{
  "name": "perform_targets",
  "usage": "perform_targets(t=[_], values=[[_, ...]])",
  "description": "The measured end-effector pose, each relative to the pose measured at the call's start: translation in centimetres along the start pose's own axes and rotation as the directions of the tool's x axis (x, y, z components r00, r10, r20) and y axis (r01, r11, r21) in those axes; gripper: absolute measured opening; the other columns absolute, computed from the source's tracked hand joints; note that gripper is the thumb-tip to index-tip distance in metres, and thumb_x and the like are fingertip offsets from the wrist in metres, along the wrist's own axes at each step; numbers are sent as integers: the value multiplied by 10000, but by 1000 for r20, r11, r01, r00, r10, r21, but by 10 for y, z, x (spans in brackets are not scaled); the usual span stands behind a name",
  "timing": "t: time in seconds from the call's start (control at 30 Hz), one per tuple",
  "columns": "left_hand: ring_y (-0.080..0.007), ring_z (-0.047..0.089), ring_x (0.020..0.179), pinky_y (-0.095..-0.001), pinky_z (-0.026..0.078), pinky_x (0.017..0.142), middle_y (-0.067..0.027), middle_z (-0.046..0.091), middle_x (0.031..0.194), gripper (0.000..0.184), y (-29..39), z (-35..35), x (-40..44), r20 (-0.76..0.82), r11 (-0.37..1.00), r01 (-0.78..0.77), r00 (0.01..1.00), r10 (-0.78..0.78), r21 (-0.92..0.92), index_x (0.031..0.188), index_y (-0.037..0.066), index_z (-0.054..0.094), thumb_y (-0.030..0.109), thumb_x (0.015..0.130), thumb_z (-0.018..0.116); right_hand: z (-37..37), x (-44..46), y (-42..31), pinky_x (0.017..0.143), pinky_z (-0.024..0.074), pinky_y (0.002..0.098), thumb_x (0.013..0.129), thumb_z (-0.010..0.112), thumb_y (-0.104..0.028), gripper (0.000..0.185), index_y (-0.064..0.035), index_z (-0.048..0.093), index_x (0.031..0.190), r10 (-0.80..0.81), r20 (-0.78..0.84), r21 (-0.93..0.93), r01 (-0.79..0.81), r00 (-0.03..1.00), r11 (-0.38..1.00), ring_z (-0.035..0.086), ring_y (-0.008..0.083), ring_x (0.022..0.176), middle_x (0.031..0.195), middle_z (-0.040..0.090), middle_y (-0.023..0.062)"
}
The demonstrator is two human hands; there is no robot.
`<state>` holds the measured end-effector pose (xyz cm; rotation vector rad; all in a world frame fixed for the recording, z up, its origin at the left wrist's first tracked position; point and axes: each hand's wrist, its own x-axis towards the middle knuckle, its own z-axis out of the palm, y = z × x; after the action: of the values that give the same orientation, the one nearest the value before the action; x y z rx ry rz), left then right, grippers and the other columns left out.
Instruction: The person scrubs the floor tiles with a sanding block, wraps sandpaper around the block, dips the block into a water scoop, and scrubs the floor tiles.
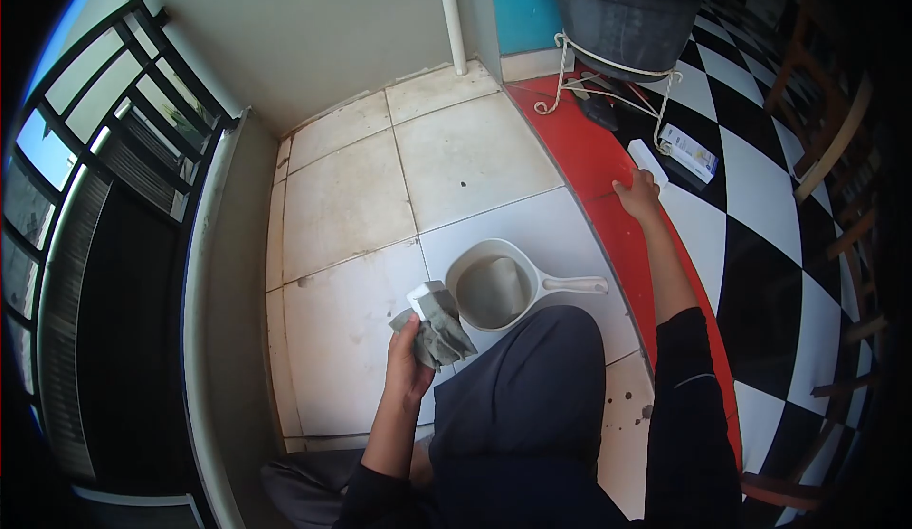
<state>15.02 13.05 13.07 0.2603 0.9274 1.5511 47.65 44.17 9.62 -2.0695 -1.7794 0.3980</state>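
Over pale tiles, left hand clutches grey cloth; right hand stretches outward, its grip unclear.

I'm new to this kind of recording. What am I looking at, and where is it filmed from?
There is no machine: these are a person's bare hands, in one picture from a camera worn on the head, looking forward and down. A white dipper, apparently holding water, stands on the tiled floor. The left hand has a crumpled grey cloth in its grip, with a white block against it. The right hand reaches to a white piece near a printed box; contact is unclear.
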Motion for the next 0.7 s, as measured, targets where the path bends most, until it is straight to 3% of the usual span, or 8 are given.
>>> perform_targets(t=[0.07,0.13,0.27,0.4,0.43,0.57,0.63,0.7], values=[[-228,584,941,-360,474,826,-131,569,1054,409,-4,-4,0,-31,1000,-6,1000,6,6,1159,-7,437,276,874,517,2,25,43,944,359,492,778,581,-409,722,-147,256,1367,196,99,-221,-171,976,960,280,346,1241,1426,186,73],[-228,584,944,-362,474,825,-130,574,1043,403,-7,-11,0,-57,1000,7,998,-6,28,1150,-10,446,279,876,513,4,42,76,944,352,529,748,609,-428,821,-200,165,1399,293,82,-274,-262,952,926,276,392,1245,1456,128,91],[-225,585,939,-360,473,822,-124,578,1036,396,-5,-16,0,-78,997,49,996,-45,52,1144,-8,455,279,877,509,5,59,88,940,352,541,752,602,-435,849,-328,65,1400,210,54,-240,-192,976,952,290,396,1241,1467,94,84],[-220,585,934,-354,473,818,-117,579,1035,399,-7,-15,5,-79,997,50,996,-45,64,1143,-7,456,282,874,513,20,65,81,949,348,536,760,598,-412,782,-241,176,1396,270,137,-296,-221,953,929,273,388,1258,1468,85,84],[-217,585,931,-352,473,815,-114,579,1033,398,-8,-14,6,-87,995,55,995,-49,78,1142,-6,458,282,874,514,25,60,80,921,388,509,771,588,-378,682,-193,283,1352,228,43,-252,-210,973,945,335,362,1214,1437,170,94],[-209,586,920,-348,473,806,-108,580,1030,385,-10,-7,7,-112,994,60,992,-49,95,1134,1,465,280,873,513,30,48,80,844,441,491,780,580,-330,569,-173,369,1284,143,-33,-284,-146,989,948,406,335,1131,1386,232,104],[-207,585,918,-348,473,806,-106,580,1027,377,-12,-7,6,-118,994,63,992,-52,90,1131,4,468,276,873,512,32,35,80,757,474,451,785,579,-290,386,-135,510,1132,-7,-237,-316,-70,971,946,473,289,1025,1228,436,94],[-204,584,917,-348,473,806,-104,580,1025,368,-11,-7,7,-115,995,54,992,-44,83,1128,7,471,272,874,510,21,26,76,736,477,442,789,582,-291,316,-126,550,1057,-10,-194,-261,-42,981,964,496,277,997,1130,506,73]])
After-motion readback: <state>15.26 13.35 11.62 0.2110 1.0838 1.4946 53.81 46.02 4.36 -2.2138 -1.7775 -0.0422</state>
